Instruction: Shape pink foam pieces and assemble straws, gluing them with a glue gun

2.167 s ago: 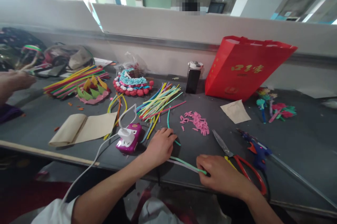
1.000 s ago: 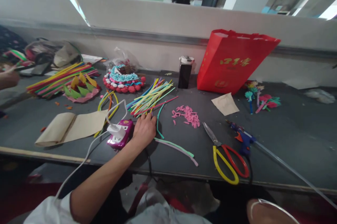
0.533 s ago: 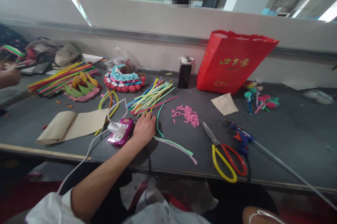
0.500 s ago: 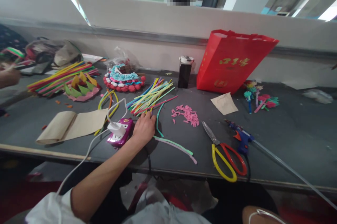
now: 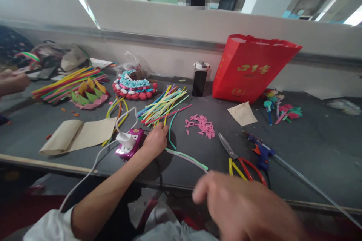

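My left hand rests on the dark table with its fingers curled down. Yellow stems from a bundle of coloured pipe cleaners run to its fingertips; what lies inside the grip is hidden. A mint-green pipe cleaner stands beside those fingers, and a pale green and lilac pair extends rightward from near the palm. Low in front, my right hand is smeared by motion, its fingers unclear. It covers part of the scissors with yellow and red handles. Small pink cut pieces lie between the hands.
A purple power socket with a white plug and cable sits left of my left hand. A glue gun lies right. Behind are a bottle, a red bag and beaded craft. Another person's hand is far left.
My right hand has come into view from the lower right, over the scissors' handles. The left hand stays nearly in place, with more yellow stem showing above its fingertips.
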Demonstrator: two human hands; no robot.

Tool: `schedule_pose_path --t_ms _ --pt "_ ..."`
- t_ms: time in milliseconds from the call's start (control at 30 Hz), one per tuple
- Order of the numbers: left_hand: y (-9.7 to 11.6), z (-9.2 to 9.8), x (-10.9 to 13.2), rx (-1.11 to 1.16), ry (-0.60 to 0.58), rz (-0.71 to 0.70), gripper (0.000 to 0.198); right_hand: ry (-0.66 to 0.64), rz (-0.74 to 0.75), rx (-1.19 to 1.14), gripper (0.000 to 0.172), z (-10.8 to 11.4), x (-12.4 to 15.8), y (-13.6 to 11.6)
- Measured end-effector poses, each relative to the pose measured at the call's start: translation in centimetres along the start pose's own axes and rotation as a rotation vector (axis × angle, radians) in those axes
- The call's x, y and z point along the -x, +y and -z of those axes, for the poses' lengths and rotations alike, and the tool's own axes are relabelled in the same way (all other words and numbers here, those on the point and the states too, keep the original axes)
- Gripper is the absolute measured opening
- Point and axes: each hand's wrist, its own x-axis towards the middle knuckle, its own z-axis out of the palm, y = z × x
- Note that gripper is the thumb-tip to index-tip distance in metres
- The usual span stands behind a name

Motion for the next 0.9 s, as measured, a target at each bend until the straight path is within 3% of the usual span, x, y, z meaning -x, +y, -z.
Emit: schedule_pose_path --t_ms 33,100,200,300,500,633,900 --pt "0.0 0.1 0.0 0.056 -0.001 -0.024 0.042 0.068 -0.019 0.01 0.012 -0.2 -2.0 0.4" --pt "-0.1 0.5 -0.2 0.159 0.023 -0.065 0.042 0.058 -0.01 0.023 0.011 -0.8 -5.1 1.8" --pt "-0.4 1.6 -0.7 0.184 0.118 -0.057 0.035 0.061 -0.008 0.12 0.013 -1.7 -7.4 4.4" --pt "-0.9 2.9 -1.8 0.026 0.178 0.051 0.03 0.029 0.028 0.262 0.01 -2.3 -7.4 6.6" --pt "-1.7 3.1 -4.5 -0.166 0.106 0.276 0.031 -0.006 0.042 0.418 0.007 -2.5 -7.2 8.6" --pt "-2.1 2.6 -5.2 -0.182 0.04 0.311 0.032 -0.008 0.036 0.428 0.011 -2.6 -7.3 9.1" --pt "-1.6 2.7 -4.3 -0.177 -0.08 0.303 0.031 -0.082 0.048 0.493 0.012 -3.1 -7.2 9.3"
